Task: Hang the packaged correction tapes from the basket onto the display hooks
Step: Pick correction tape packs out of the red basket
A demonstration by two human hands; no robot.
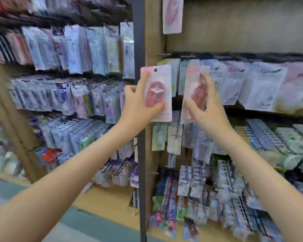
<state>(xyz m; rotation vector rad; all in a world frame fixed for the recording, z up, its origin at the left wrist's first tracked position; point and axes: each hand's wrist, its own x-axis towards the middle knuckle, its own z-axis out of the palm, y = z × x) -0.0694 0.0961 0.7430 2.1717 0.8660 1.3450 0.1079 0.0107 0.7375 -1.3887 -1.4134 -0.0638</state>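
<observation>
Left pack [164,77] gripped by left hand [138,102], hole end up, overlapping dark post [138,49] edge. Right pack [192,75] pinched in right hand [206,103], tilted, narrow gap between packs. Hook rail [187,56] just above; hanging packets [252,81] crowd behind; third pink pack [172,14] higher beside plain panel [243,23].

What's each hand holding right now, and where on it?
Left hand grips the left pink pack round its blister, mid to lower card. Right hand grips the right pink pack round its blister too.
</observation>
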